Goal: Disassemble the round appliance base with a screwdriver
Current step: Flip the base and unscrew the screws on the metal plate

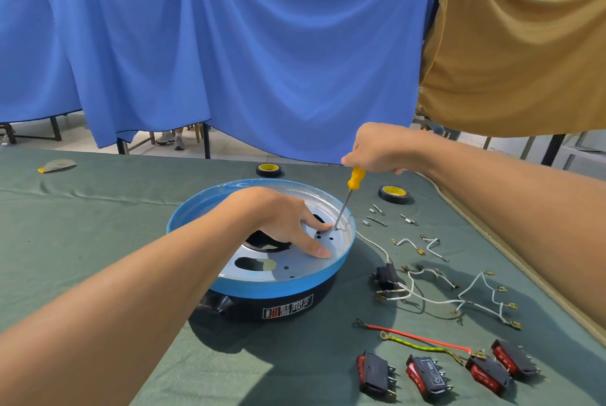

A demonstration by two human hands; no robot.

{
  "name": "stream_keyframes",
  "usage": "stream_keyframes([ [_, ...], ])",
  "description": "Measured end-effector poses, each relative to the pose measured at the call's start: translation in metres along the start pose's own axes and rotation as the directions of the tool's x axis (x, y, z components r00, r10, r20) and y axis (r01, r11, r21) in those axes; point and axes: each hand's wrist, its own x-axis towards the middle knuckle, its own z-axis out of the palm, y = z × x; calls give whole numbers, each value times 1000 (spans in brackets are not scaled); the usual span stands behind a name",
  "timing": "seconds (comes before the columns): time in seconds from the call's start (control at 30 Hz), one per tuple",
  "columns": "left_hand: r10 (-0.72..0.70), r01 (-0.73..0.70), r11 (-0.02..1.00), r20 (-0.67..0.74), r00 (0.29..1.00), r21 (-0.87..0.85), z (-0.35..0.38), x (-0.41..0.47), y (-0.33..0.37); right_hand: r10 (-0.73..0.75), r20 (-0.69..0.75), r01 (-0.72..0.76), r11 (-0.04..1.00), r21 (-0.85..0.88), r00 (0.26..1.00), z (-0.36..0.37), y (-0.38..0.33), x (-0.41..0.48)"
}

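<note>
Four red rocker switches (376, 374) lie nearest on the green table cover (98, 215), with loose white wires (482, 291) just beyond. The round appliance base (272, 281) sits mid-table, left of the wires. Left hand (278, 218) rests on its metal plate, fingers straight, index tip beside the screwdriver (355, 177) tip. Right hand (377, 146) curls round the yellow handle, shaft tilted. Tape rolls (394, 194) lie behind; a blue cloth (229, 45) hangs farthest.
</note>
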Motion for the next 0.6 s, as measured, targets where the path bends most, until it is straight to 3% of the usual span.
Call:
stream_keyframes([
  [0.23, -2, 2, 1000, 6, 1000, -7, 1, 0, 0, -44, 180, 21, 992, 127, 983, -11, -8, -4],
  [0.4, 1, -1, 1000, -2, 1000, -11, 1, -1, -1, -39, 27, 41, 997, -69, 999, -5, -10, -4],
  [0.6, 4, -4, 1000, -2, 1000, -9, 2, -1, 0, -54, 111, 42, 994, 104, 992, -6, -10, -5],
])
